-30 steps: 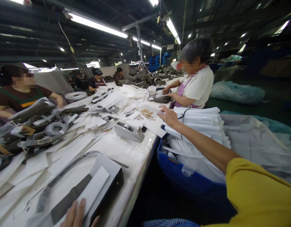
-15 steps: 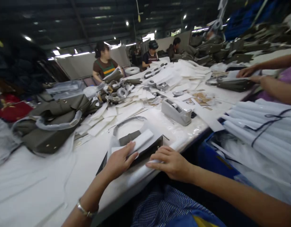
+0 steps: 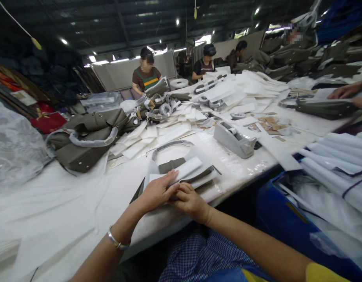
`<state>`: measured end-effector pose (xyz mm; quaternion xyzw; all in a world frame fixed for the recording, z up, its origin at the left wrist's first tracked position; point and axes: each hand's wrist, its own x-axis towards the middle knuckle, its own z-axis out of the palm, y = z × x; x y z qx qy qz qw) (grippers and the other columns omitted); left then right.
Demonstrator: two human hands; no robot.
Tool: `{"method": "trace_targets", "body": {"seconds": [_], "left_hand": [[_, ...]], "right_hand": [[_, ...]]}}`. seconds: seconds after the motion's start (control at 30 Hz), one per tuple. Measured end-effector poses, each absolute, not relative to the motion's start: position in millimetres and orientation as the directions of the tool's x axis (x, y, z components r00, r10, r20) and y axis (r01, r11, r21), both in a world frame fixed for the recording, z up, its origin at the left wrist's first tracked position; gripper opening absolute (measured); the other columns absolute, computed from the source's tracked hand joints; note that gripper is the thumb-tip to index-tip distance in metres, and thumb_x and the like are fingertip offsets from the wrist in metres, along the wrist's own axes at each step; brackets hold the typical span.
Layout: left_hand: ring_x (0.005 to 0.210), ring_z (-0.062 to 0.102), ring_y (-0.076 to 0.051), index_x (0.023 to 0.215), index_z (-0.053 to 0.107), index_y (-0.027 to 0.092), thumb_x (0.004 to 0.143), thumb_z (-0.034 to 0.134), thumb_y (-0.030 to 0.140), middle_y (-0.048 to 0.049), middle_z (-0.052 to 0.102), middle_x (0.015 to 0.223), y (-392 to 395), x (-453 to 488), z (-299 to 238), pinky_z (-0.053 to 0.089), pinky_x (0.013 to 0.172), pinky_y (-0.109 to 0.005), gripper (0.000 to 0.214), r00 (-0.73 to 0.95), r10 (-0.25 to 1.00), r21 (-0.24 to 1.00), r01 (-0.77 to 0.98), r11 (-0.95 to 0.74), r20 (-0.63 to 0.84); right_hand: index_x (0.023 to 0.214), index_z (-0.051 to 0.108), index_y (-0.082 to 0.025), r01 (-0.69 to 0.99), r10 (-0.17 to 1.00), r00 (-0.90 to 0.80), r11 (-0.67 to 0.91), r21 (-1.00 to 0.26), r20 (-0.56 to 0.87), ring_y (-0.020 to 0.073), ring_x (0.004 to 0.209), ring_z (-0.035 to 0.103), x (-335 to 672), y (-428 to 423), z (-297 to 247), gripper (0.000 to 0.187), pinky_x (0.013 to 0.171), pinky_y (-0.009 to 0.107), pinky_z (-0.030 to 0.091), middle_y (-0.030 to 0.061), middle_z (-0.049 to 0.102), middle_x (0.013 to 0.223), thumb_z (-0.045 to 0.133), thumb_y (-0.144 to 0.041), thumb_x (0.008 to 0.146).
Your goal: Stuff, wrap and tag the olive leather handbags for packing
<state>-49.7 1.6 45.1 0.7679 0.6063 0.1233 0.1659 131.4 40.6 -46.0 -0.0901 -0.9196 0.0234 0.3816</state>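
A dark olive handbag [image 3: 170, 166] lies on the table in front of me, its wrapped handle [image 3: 171, 145] arching away from me. Folded white paper [image 3: 190, 168] lies across it. The fingers of my left hand [image 3: 157, 192] are stretched flat over the bag and the paper. My right hand [image 3: 194, 204] is closed at the bag's near edge, on a white paper sheet [image 3: 204, 181] that shows under a dark flap; its fingertips meet my left thumb and are partly hidden.
A grey tape dispenser [image 3: 235, 141] stands beyond the bag. To the left lies another olive handbag [image 3: 89, 147] with a wrapped handle. White sheets [image 3: 160, 133] are heaped behind. A blue bin [image 3: 275, 211] with white rolls stands right. A co-worker's hands [image 3: 348, 94] work at far right.
My right hand has moved left to meet my left hand, and the white sheet it holds now lies up against the bag. The view has turned left.
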Motion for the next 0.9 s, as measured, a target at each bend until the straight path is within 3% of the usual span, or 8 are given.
{"method": "trace_targets", "body": {"seconds": [0.1, 0.23, 0.33, 0.47, 0.57, 0.67, 0.77, 0.9], "left_hand": [[0.144, 0.036, -0.023, 0.151, 0.038, 0.024, 0.096, 0.045, 0.057, -0.0068, 0.036, 0.157, 1.2, -57.1, 41.9, 0.033, 0.118, -0.04, 0.064, 0.284, 0.959, 0.45, 0.859, -0.245, -0.018], [0.147, 0.029, -0.028, 0.155, 0.028, 0.022, 0.077, 0.073, 0.059, -0.0132, 0.026, 0.16, 1.9, -68.2, 40.3, 0.029, 0.119, -0.043, 0.097, 0.377, 0.925, 0.484, 0.818, -0.311, -0.042], [0.148, 0.028, -0.028, 0.156, 0.026, 0.021, 0.07, 0.083, 0.046, -0.0156, 0.022, 0.161, 2.3, -72.7, 37.1, 0.03, 0.118, -0.043, 0.106, 0.424, 0.904, 0.461, 0.814, -0.354, -0.054], [0.147, 0.03, -0.025, 0.156, 0.024, 0.025, 0.077, 0.072, 0.015, -0.0132, 0.023, 0.162, -1.2, -68.9, 30.9, 0.035, 0.116, -0.041, 0.092, 0.416, 0.91, 0.411, 0.828, -0.381, 0.006], [0.146, 0.033, -0.025, 0.155, 0.026, 0.024, 0.078, 0.069, 0.01, -0.0134, 0.026, 0.161, -5.5, -60.8, 27.5, 0.036, 0.116, -0.041, 0.089, 0.358, 0.932, 0.373, 0.859, -0.351, 0.053], [0.145, 0.036, -0.027, 0.154, 0.027, 0.025, 0.076, 0.074, 0.011, -0.0131, 0.029, 0.161, -8.1, -55.0, 23.7, 0.039, 0.115, -0.043, 0.092, 0.302, 0.95, 0.33, 0.892, -0.31, 0.076], [0.144, 0.038, -0.028, 0.154, 0.027, 0.028, 0.076, 0.076, 0.011, -0.0125, 0.03, 0.16, -9.1, -54.3, 20.5, 0.041, 0.113, -0.045, 0.094, 0.289, 0.953, 0.301, 0.904, -0.304, 0.095], [0.143, 0.039, -0.028, 0.153, 0.029, 0.027, 0.082, 0.075, 0.024, -0.0126, 0.033, 0.159, -9.6, -53.0, 19.4, 0.041, 0.114, -0.045, 0.085, 0.313, 0.94, 0.263, 0.903, -0.338, 0.136]], "right_hand": [[0.115, 0.069, -0.029, 0.148, 0.206, -0.66, 0.978, -0.144, 0.723, 0.0199, 0.106, 0.056, 126.3, 39.8, -43.7, 0.022, 0.098, 0.039, 0.046, 0.0013, 0.07, 0.11, 0.052, -0.026, 0.1], [0.101, 0.07, -0.023, 0.112, 0.184, -0.569, 0.983, -0.146, 0.801, 0.0192, 0.096, 0.056, 122.1, 40.0, -39.9, 0.017, 0.09, 0.037, 0.047, 0.0032, 0.07, 0.098, 0.053, -0.026, 0.1], [0.1, 0.07, -0.023, 0.099, 0.185, -0.549, 0.983, -0.157, 0.815, 0.0191, 0.09, 0.056, 120.7, 41.2, -35.8, 0.013, 0.085, 0.036, 0.047, 0.0032, 0.069, 0.09, 0.059, -0.028, 0.097], [0.115, 0.067, -0.021, 0.009, 0.115, -0.628, 0.99, -0.141, 0.77, 0.0194, 0.098, 0.057, 133.7, 49.8, -26.8, 0.021, 0.09, 0.036, 0.048, 0.005, 0.071, 0.103, 0.054, -0.022, 0.099], [0.133, 0.058, -0.021, -0.021, 0.055, -0.709, 0.995, -0.099, 0.703, 0.0198, 0.118, 0.055, 162.8, 64.6, -17.2, 0.034, 0.106, 0.04, 0.042, 0.0064, 0.067, 0.126, 0.047, -0.017, 0.101], [0.149, 0.041, -0.025, 0.168, 0.152, -0.771, 0.985, -0.033, 0.619, 0.0224, 0.136, 0.044, 194.8, 83.6, -5.1, 0.05, 0.117, 0.047, 0.03, 0.0073, 0.055, 0.145, 0.048, -0.016, 0.1], [0.153, 0.035, -0.026, 0.335, 0.267, -0.787, 0.942, 0.022, 0.556, 0.0303, 0.144, 0.034, 210.4, 99.3, 5.8, 0.064, 0.12, 0.056, 0.02, 0.0089, 0.045, 0.153, 0.061, -0.027, 0.094], [0.146, 0.046, -0.026, 0.375, 0.317, -0.791, 0.927, 0.007, 0.524, 0.0268, 0.122, 0.058, 208.3, 106.9, 4.9, 0.057, 0.121, 0.058, 0.015, 0.0057, 0.065, 0.132, 0.066, -0.027, 0.092]]}}
